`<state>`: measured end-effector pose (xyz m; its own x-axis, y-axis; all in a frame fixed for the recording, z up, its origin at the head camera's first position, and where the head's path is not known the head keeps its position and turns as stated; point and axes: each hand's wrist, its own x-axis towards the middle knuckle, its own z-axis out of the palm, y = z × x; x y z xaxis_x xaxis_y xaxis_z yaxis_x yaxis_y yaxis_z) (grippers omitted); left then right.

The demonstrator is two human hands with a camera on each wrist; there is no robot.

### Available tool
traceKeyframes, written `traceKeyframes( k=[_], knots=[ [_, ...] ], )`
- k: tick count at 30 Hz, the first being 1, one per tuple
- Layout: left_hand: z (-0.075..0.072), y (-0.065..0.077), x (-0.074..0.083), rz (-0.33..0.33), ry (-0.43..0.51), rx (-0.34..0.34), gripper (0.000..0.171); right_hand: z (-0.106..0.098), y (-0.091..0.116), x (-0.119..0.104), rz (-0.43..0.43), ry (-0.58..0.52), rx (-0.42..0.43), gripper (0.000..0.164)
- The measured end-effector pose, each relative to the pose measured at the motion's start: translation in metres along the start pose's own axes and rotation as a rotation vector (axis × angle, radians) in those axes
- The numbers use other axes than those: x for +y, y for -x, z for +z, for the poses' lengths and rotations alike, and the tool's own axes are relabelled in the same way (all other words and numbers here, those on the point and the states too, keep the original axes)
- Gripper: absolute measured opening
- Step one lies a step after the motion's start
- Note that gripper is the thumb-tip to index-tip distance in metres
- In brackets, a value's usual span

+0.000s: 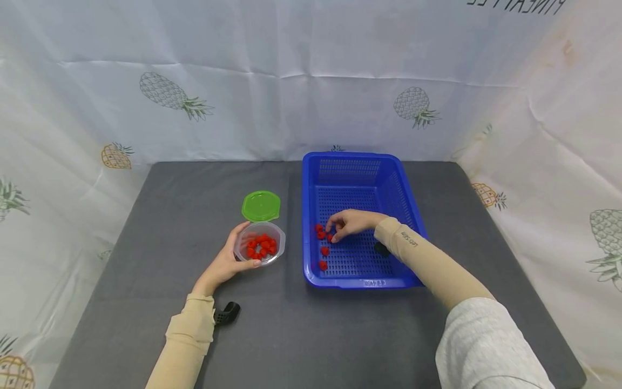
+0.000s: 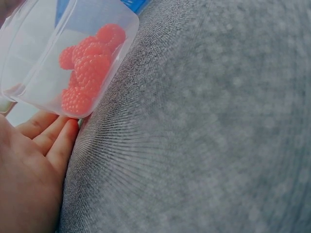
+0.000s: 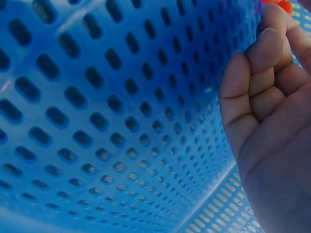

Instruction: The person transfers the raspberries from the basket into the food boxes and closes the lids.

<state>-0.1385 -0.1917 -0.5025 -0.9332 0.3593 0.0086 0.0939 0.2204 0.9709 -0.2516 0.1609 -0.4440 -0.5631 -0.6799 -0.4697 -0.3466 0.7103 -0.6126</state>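
My left hand [image 1: 227, 260] grips a clear plastic container [image 1: 279, 235], thumb on the near side and fingers round the far side. Several red raspberries [image 2: 91, 70] lie inside it, heaped at the bottom. Over the left part of a blue perforated basket [image 1: 413, 208], my right hand [image 1: 353, 222] reaches down with curled fingers. Its thumb and fingertips pinch a raspberry [image 1: 330, 237], seen as a bit of red [image 3: 282, 5] at the fingertips in the right wrist view. Other raspberries [image 1: 324, 250] lie near the basket's left wall.
A green lid [image 1: 261, 206] lies on the grey table [image 1: 194, 205] just behind the container. White cloth with printed pineapples [image 1: 291, 113] hangs around the back and sides. The basket's raised rim borders my right hand's work area.
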Motion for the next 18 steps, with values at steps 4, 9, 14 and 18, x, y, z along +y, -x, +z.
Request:
traceKeyframes(
  k=[4,9,14,18],
  knots=[
    [0.0,0.0,-0.001,0.006,-0.011,0.003,0.092,0.002,-0.003,0.006,0.001,-0.023,0.005,0.033],
    [0.0,0.0,-0.001,-0.005,-0.014,0.006,0.092,0.004,-0.007,0.012,-0.014,-0.041,0.009,0.029],
    [0.0,-0.001,-0.002,-0.005,-0.009,0.004,0.091,0.005,-0.007,0.013,-0.021,-0.034,0.017,0.024],
    [0.0,-0.001,-0.001,-0.009,-0.001,0.003,0.092,0.005,-0.006,0.011,-0.018,-0.035,0.02,0.022]
  ],
)
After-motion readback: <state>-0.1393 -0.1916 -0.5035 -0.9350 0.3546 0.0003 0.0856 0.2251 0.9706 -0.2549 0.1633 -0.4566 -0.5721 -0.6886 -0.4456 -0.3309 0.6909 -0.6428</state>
